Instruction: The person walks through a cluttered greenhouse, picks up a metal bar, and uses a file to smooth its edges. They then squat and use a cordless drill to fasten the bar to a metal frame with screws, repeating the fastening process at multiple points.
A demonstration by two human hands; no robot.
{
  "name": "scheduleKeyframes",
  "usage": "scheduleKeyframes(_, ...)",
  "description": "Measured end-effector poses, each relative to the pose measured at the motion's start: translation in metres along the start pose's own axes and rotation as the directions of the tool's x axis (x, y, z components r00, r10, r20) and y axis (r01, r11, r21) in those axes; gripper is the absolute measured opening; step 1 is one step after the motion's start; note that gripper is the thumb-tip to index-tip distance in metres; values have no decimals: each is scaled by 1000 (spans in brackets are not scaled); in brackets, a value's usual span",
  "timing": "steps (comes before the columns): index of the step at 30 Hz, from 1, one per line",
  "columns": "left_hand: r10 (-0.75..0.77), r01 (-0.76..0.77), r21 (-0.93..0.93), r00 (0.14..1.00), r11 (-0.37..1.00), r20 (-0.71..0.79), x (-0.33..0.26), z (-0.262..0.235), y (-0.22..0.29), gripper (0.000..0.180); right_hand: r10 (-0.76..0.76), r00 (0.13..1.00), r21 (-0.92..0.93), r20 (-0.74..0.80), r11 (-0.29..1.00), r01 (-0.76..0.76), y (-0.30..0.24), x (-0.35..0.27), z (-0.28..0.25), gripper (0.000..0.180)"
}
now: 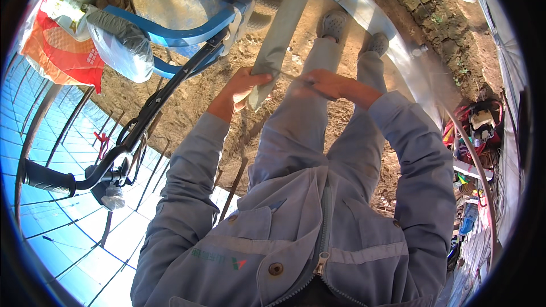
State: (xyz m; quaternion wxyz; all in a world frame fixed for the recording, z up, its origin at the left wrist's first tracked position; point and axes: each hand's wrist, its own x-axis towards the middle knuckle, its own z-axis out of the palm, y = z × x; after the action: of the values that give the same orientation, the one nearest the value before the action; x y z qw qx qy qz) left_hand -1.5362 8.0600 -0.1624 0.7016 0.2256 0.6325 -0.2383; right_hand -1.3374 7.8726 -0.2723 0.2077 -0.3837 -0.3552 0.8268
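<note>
A long, flat, grey-green strip (287,23) runs down from the top of the view, its lower end hanging loose between my hands. My left hand (245,84) is closed on the strip near this end, thumb lying across its face. Just to the right, my right hand (325,83) is closed, fingers pinched around a thin wire or cord (289,75) that reaches toward the strip. Slight blur hides how the thin piece meets the strip and what lies inside the right fingers. Both hands are in front of my grey trouser legs (296,128).
A black handlebar grip (50,178) and blue tubular frame (170,35) stand at left, beside a red-orange bag (65,51) and clear plastic bag (119,45). White sheeting (392,40) crosses the dirt ground (187,102). Mixed clutter (478,131) and a curved pole (476,162) line the right.
</note>
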Motion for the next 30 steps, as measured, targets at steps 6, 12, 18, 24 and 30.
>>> scheduleKeyframes(6, -17, 22, 68, 998, 997, -68, 5, 5, 10, 36, -65, 995, -43, -79, 997, 62, 9, 9, 4, 82)
scheduleKeyframes(12, 16, 1, 124, 991, 992, -132, 11, 7, 13, 43, 68, 998, -19, -5, 997, -68, -5, -2, -6, 60)
scheduleKeyframes(18, 17, -2, 115, 992, 993, -126, 11, 2, 7, 44, 49, 998, -3, 30, 999, -48, -1, 0, -8, 58)
scheduleKeyframes(24, -5, 19, 116, 993, 993, -118, 13, 1, 6, 43, 26, 1000, -47, 9, 999, -26, 6, 11, -3, 55)
scheduleKeyframes(30, -27, 46, 145, 992, 988, -127, 18, 1, 16, 38, -8, 1000, -115, -14, 993, 7, 0, 7, -6, 62)
